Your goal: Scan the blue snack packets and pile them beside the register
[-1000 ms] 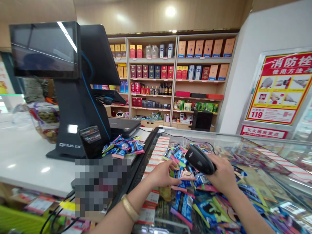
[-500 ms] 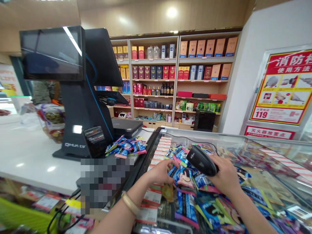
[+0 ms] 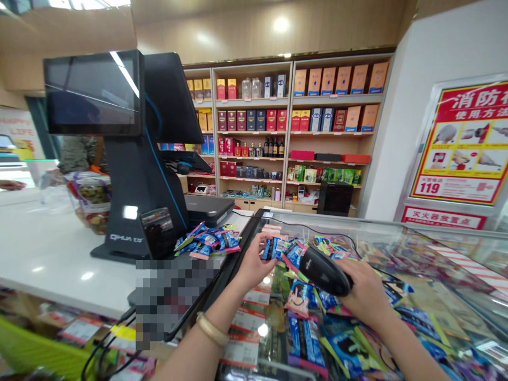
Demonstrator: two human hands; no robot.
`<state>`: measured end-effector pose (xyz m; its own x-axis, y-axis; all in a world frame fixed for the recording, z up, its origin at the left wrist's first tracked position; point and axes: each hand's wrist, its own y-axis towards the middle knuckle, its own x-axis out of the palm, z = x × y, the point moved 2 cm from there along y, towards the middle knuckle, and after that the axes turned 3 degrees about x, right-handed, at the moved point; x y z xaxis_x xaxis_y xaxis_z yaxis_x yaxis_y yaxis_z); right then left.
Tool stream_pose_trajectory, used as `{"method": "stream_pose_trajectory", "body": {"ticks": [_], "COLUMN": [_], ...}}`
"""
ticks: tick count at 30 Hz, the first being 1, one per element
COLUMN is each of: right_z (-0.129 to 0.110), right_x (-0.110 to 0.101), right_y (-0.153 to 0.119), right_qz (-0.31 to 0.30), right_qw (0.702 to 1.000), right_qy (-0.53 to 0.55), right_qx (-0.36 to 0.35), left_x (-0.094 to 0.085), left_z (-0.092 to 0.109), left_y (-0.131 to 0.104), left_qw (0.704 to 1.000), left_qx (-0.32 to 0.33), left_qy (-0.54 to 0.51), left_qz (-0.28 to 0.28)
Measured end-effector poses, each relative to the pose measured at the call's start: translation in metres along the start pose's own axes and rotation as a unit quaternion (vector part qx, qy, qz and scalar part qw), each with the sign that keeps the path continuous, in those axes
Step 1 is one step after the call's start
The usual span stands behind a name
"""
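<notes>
My left hand (image 3: 256,263), a gold bracelet on its wrist, is closed on a small blue snack packet (image 3: 272,248) whose white barcode label faces right. In my right hand (image 3: 363,291) is a black barcode scanner (image 3: 325,271), its head pointing up and left toward that packet. Many blue, pink and green snack packets (image 3: 305,338) lie under and around both hands on the glass display counter (image 3: 273,365). A second pile of similar packets (image 3: 210,241) rests to the left, beside the point-of-sale terminal (image 3: 133,190).
A black flatbed-like box (image 3: 210,209) sits behind the left pile. The scanner's cable (image 3: 317,229) runs across the glass. Shelves of boxed bottles (image 3: 254,120) stand at the back. A fire-equipment poster (image 3: 460,148) hangs on the right. Part of another person's hand (image 3: 11,184) shows far left.
My left hand has moved up and away from the pile, now with a packet in its fingers. The scanner has shifted slightly left and down in my right hand.
</notes>
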<state>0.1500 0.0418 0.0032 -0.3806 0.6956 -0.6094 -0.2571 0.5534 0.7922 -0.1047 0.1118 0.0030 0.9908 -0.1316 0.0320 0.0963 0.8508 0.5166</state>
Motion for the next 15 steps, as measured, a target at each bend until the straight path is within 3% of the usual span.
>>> {"method": "stream_pose_trajectory", "body": {"ticks": [15], "right_z": [-0.0006], "right_x": [-0.0008], "right_y": [0.0001], "right_qz": [-0.022], "right_qw": [1.000], "right_qy": [-0.003], "right_qx": [-0.013], "left_x": [0.0057], "left_z": [0.0027], "left_y": [-0.0036], "left_qw": [1.000], "left_qx": [-0.009], "left_qy": [-0.011], "left_qz": [0.000]}}
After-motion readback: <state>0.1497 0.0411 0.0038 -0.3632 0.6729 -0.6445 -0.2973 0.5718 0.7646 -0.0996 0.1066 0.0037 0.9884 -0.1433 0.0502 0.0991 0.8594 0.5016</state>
